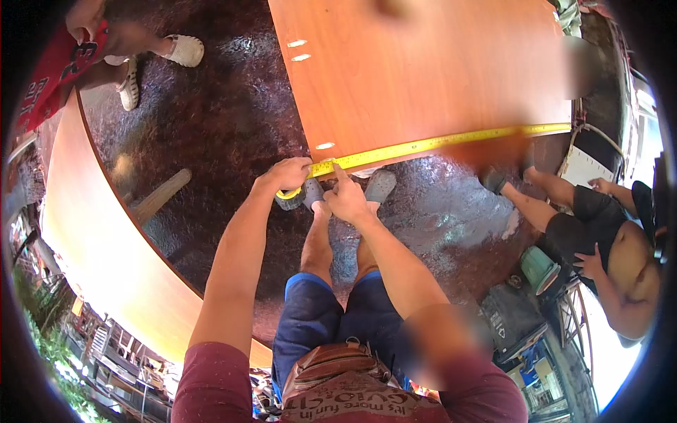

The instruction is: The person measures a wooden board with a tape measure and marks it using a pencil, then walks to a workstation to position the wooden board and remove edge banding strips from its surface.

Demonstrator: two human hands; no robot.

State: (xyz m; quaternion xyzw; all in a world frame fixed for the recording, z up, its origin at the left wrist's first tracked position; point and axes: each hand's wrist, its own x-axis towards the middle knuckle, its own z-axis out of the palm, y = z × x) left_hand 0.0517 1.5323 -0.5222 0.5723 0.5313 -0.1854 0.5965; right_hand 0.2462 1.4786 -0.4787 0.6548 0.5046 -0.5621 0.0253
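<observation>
A yellow tape measure [412,147] is stretched along the near edge of an orange-brown wooden panel [423,70]. At the panel's near left corner my left hand [288,176] is closed around the tape's case, which shows partly under the palm. Just right of it, my right hand [345,194] has its index finger extended onto the tape blade, the other fingers curled in with nothing visible in them. White oval marks lie along the panel's left side.
A curved-looking second panel [106,233] stands at the left. A person in red [53,70] is at the upper left, another person [620,261] sits at the right. A green bucket [539,269] and a dark bin [509,321] are at lower right.
</observation>
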